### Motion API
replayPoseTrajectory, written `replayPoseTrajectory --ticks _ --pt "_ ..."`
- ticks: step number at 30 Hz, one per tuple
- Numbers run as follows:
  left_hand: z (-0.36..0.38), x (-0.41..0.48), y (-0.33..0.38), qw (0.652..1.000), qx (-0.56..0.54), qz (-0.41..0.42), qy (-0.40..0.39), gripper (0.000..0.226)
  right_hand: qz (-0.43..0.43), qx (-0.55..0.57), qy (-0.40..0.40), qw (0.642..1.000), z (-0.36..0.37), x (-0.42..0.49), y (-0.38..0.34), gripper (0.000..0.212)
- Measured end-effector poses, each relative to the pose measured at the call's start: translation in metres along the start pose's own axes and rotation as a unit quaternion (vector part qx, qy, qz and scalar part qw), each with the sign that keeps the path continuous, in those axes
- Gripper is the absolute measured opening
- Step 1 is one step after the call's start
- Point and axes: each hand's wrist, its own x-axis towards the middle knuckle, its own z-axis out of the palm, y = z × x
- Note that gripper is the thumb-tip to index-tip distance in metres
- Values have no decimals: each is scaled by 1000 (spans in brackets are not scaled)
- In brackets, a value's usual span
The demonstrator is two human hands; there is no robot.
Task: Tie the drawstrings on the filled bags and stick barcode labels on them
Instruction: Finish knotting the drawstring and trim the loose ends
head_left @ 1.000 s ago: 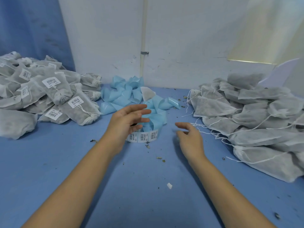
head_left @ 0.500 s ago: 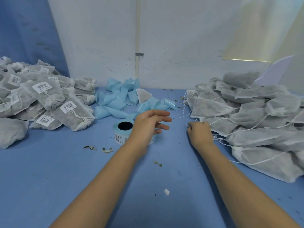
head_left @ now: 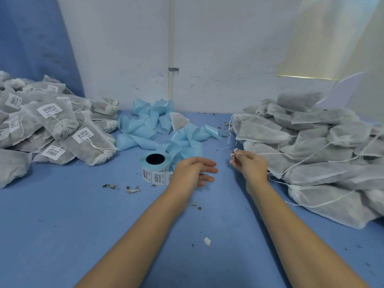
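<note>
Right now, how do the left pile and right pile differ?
Left pile bags show barcode labels; right pile bags show none. Left pile necks are cinched shut; right pile strings trail loose. The right hand pinches a string from the right pile; nothing touches the left pile. Both hold filled grey bags on the blue table.

Barcodes with small print too blurred to read on label roll [head_left: 155, 175] and tied bags [head_left: 62, 121] at left.
</note>
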Motion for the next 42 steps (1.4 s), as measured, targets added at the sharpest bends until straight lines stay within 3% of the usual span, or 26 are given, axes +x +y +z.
replayPoseTrajectory --ticks 3,8,11,15,18,20,22,24,28,32,36,39,42 --pt "2 2 -8 999 -7 -46 -8 25 44 116 -90 988 3 -16 -8 9" --pt "4 1 -16 989 -101 -111 6 27 92 170 -249 949 5 -43 -14 11" --pt "-1 3 -16 977 -174 -122 8 35 115 126 -354 920 6 -55 -14 10" --pt "-6 3 -17 976 -184 -113 12 23 110 22 -437 892 11 -67 -11 9" --pt "-7 3 -17 980 -174 -91 35 10 84 -30 -430 898 13 -71 -14 20" --pt "-6 3 -19 983 -165 -73 44 13 12 -93 -395 914 16 -75 -16 24" --pt "-5 3 -22 987 -140 -50 59 15 -134 -189 -260 937 20 -77 -13 29" --pt "-4 4 -25 994 -68 -11 89 14 -233 -228 -131 936 23 -77 -10 25" --pt "-8 7 -30 988 56 46 138 13 -218 -254 -92 938 21 -69 -2 20" --pt "-7 7 -27 988 -33 37 148 20 -192 -239 -44 951 9 -54 -1 39" --pt "-13 8 -20 972 -184 43 142 24 -215 -275 -55 935 7 -48 5 47" --pt "-14 6 -16 965 -225 25 132 22 -270 -294 -62 915 10 -52 6 40" --pt "-11 4 -16 972 -202 -16 122 22 -341 -278 -12 898 12 -63 2 23"
